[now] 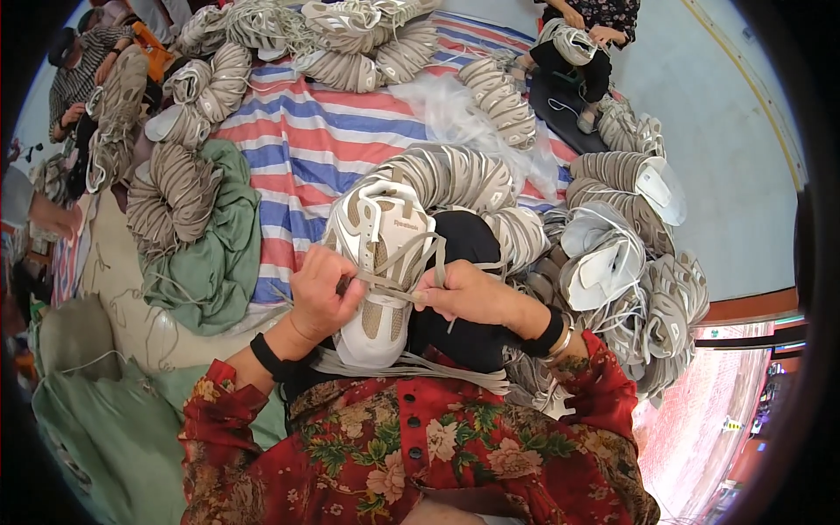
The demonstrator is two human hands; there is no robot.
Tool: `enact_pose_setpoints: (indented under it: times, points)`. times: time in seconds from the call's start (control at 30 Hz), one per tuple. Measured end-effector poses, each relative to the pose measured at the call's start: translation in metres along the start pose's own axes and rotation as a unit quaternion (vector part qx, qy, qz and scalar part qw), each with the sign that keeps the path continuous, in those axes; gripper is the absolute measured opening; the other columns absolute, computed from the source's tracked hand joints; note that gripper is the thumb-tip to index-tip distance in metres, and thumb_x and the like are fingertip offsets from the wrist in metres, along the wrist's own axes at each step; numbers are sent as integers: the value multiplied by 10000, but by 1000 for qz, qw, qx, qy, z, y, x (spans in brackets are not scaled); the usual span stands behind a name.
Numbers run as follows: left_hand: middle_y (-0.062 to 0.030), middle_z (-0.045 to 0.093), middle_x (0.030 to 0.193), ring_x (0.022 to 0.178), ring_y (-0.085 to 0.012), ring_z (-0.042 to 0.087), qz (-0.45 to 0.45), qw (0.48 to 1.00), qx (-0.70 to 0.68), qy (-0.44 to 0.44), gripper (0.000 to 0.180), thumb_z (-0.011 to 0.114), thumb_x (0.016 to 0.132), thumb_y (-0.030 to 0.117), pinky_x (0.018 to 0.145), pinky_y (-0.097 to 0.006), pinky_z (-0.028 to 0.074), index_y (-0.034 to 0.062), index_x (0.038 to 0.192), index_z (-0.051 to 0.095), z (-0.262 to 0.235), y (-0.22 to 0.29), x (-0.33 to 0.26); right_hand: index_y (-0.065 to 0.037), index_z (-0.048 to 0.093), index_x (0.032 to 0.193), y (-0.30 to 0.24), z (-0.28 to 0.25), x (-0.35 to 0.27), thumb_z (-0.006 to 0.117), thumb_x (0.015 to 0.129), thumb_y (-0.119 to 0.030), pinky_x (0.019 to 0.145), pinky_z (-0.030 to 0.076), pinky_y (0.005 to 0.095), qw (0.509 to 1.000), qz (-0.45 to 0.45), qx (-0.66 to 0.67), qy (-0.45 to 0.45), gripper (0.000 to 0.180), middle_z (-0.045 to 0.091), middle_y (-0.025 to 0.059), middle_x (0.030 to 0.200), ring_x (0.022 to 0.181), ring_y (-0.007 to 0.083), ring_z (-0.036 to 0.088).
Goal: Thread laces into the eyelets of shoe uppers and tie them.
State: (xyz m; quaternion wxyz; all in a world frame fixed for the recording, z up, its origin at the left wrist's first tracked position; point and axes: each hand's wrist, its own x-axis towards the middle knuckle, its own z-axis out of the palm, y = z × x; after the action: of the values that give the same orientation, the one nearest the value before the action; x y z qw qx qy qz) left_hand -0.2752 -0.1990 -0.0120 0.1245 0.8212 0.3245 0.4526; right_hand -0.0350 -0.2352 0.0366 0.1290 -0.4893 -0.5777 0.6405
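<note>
A white and beige sneaker upper (pixel 391 229) lies across my lap, its toe toward me. A flat beige shoelace (pixel 404 261) runs through its lower eyelets and loops loosely over the tongue. My left hand (pixel 325 293) is closed at the upper's left side, gripping the lace. My right hand (pixel 462 293) pinches the lace at the right side, over my black-clad leg. Between the hands the lace stretches across the top of the toe. More loose laces (pixel 429 372) lie in a bundle over my lap, against my red flowered shirt.
Stacked shoe uppers (pixel 455 175) curve just beyond my lap, with more heaps (pixel 630 254) on my right. A striped sheet (pixel 306 131) covers the floor ahead. Green cloth (pixel 210 236) lies at left. One person (pixel 582 44) handles an upper at far right; another sits far left.
</note>
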Motion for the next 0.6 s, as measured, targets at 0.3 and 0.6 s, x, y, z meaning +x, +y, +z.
enact_pose_setpoints:
  times: [0.3, 0.6]
  points:
    - [-75, 493, 676, 576, -271, 515, -10, 1000, 19, -6, 197, 698, 671, 38, 473, -361, 404, 81, 750, 523, 1, -4, 1, -69, 572, 765, -27, -93, -14, 561, 936, -254, 354, 252, 172, 969, -45, 236, 54, 252, 525, -19, 612, 422, 29, 415]
    - [-85, 529, 728, 591, -265, 530, -13, 1000, -17, -14, 194, 716, 722, 44, 472, -347, 414, 77, 831, 560, 4, -10, -16, -61, 557, 757, -73, -103, 33, 530, 940, -231, 349, 229, 207, 864, -156, 446, 173, 251, 445, -36, 555, 397, 44, 330]
